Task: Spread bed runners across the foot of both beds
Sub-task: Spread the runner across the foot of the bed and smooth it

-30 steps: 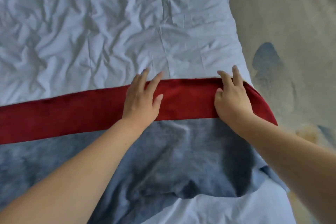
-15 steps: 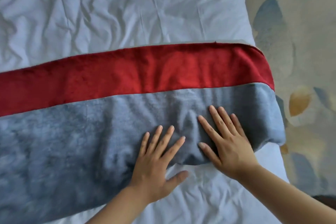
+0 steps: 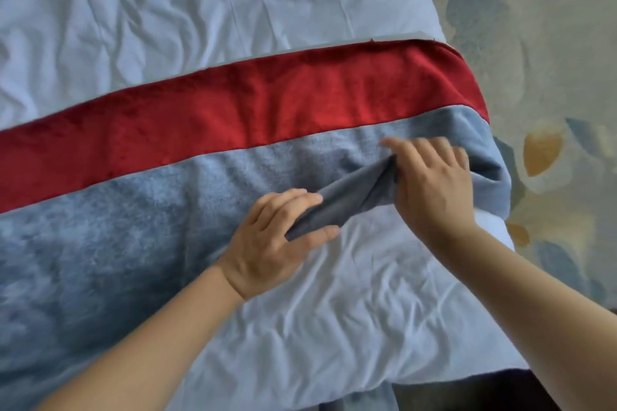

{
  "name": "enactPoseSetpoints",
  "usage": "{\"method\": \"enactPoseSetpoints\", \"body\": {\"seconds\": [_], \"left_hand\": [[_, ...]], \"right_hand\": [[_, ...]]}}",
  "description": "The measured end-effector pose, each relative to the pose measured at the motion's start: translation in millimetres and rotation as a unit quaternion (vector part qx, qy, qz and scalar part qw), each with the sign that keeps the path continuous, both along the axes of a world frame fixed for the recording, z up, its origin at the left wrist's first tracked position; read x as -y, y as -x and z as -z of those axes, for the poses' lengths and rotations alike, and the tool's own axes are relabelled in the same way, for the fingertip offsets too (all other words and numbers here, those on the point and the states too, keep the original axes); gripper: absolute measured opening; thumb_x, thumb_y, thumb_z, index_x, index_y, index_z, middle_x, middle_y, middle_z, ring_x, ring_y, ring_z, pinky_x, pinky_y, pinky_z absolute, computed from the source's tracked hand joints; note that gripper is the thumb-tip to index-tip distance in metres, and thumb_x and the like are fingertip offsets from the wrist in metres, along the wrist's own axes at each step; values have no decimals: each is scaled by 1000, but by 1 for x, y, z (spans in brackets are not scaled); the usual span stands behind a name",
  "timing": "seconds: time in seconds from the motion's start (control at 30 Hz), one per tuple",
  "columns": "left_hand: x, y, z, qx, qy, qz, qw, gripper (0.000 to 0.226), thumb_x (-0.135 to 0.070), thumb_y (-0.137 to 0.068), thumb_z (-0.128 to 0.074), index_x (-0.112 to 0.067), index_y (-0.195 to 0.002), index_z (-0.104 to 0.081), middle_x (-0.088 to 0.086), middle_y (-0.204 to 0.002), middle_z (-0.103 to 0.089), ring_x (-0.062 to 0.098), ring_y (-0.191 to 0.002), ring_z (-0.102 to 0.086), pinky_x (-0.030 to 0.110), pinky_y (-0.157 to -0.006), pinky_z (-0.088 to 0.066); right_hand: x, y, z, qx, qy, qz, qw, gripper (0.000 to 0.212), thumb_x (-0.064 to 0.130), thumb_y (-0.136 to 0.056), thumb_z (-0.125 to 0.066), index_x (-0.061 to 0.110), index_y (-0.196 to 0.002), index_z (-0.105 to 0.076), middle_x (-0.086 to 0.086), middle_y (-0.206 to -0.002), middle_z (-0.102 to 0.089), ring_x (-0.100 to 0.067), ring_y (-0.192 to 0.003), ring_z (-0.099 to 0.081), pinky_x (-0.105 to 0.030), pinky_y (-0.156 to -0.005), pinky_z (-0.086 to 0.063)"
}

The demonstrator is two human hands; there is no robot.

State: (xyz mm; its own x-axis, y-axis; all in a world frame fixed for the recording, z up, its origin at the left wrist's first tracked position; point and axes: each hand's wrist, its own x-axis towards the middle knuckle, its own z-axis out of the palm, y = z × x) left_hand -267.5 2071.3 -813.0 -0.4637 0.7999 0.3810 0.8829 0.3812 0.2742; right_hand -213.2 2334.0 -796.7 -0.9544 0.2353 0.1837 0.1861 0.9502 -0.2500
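Both hands pinching near edge of red-and-blue plush bed runner [image 3: 207,150] on white bed.

L hand [image 3: 267,243] and R hand [image 3: 430,183] each closed on a raised fold of the blue part [image 3: 337,207], fabric bunched betw. them. Runner lies diagonally across wrinkled white duvet [image 3: 187,3], red band on far side, R end draping over bed edge by patterned carpet [image 3: 547,43]. No readable writing or labels.

Single view, head-worn wide-angle camera. Looks forward and steeply down from above the bed [image 3: 300,327], close in, both forearms entering from the bottom edge. Frame filled mostly by the bed surface; patterned floor [image 3: 551,43] visible along the right side. Edges slightly curved by the lens.
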Motion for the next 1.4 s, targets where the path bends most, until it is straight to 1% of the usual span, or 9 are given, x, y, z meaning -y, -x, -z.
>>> {"method": "enactPoseSetpoints", "body": {"seconds": [0.07,0.2,0.4,0.5,0.77,0.87,1.03,1.17,1.4], "left_hand": [[0,-2,-1,-12,13,-8,1000,28,-11,-96,-66,-28,-114,-78,2,-114,-62,25,-101,-62,38,-88,-45],[4,-11,-2,46,108,-4,993,34,-9,-91,-59,-24,-116,-75,1,-98,-67,26,-86,-64,39,-77,-42],[4,-20,4,167,195,-74,964,51,-52,-85,-73,-22,-127,-67,11,-134,-59,31,-118,-58,42,-104,-46],[-4,-21,3,146,175,-103,968,37,-29,-86,-71,-22,-122,-67,5,-131,-62,28,-107,-63,39,-88,-53],[-3,-6,-20,90,78,-108,987,32,-2,-78,-66,-22,-101,-77,-6,-102,-73,19,-61,-66,31,-43,-47],[10,-20,-25,156,58,-46,985,19,-19,-82,-85,-19,-100,-79,-5,-84,-75,23,-62,-70,33,-45,-51],[20,-51,-24,241,131,13,962,37,-40,-103,-48,-19,-102,-78,-7,-67,-70,14,-56,-65,32,-45,-49],[16,-60,-23,288,252,86,920,61,-57,-103,-24,-25,-101,-76,-10,-93,-77,13,-84,-69,30,-79,-46],[-10,-50,-18,189,283,172,924,50,-55,-103,-33,-31,-97,-76,-11,-92,-70,13,-83,-63,30,-75,-44]], "right_hand": [[11,13,-1,-37,-11,45,998,26,7,-84,-58,22,-103,-67,-4,-96,-59,-31,-89,-50,-42,-74,-35],[38,-9,10,-10,38,-102,994,13,6,-80,-64,19,-79,-64,-4,-75,-54,-32,-73,-53,-42,-65,-35],[42,-63,23,76,68,-148,984,55,12,-85,-57,11,-140,-56,-10,-130,-58,-33,-120,-53,-42,-103,-43],[30,-55,29,89,54,-145,984,57,19,-92,-59,14,-148,-46,-7,-144,-52,-32,-133,-47,-45,-110,-37],[27,-17,1,63,171,-59,982,22,8,-92,-53,14,-101,-72,-3,-75,-69,-35,-72,-66,-40,-62,-47],[15,-30,-15,141,164,-69,974,21,30,-100,-43,27,-96,-63,3,-66,-60,-35,-64,-61,-37,-52,-42],[3,-71,-20,299,160,-131,931,47,74,-90,-28,37,-100,-55,15,-59,-56,-8,-58,-54,-32,-59,-49],[16,-104,-7,325,75,-97,938,42,71,-90,-38,43,-121,-46,7,-65,-62,-17,-65,-64,-34,-63,-53],[12,-94,-11,298,177,-17,938,18,46,-91,-59,37,-106,-57,15,-71,-63,-17,-72,-64,-34,-62,-53]]}}
